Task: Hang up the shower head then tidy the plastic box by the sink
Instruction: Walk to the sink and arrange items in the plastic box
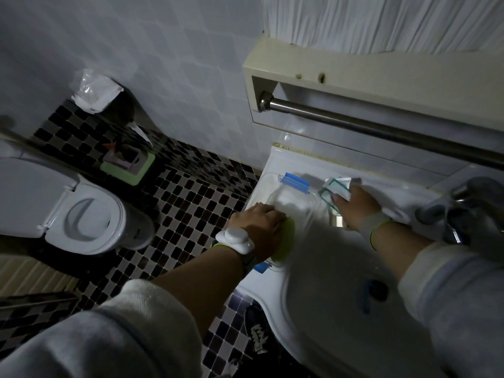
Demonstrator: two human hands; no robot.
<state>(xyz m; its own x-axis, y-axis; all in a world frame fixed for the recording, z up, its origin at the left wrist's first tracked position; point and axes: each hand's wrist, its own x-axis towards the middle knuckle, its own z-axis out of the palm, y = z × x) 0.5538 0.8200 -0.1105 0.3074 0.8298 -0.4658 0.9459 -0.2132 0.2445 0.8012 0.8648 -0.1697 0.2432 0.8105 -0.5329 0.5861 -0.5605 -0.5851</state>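
A clear plastic box (294, 203) with blue clips stands on the left ledge of the white sink (321, 282). My left hand (259, 227) rests on a pale green item (286, 241) at the box's near end, fingers curled over it. My right hand (354, 205) lies to the right of the box, fingers pressed on a small white and green packet (334, 190) on the sink ledge. No shower head shows in this view.
A metal tap (463, 211) stands at the right of the sink. A steel towel rail (381, 126) under a cream shelf (354, 75) runs above. A toilet (68, 211) and a green bin (128, 165) stand on the mosaic floor at left.
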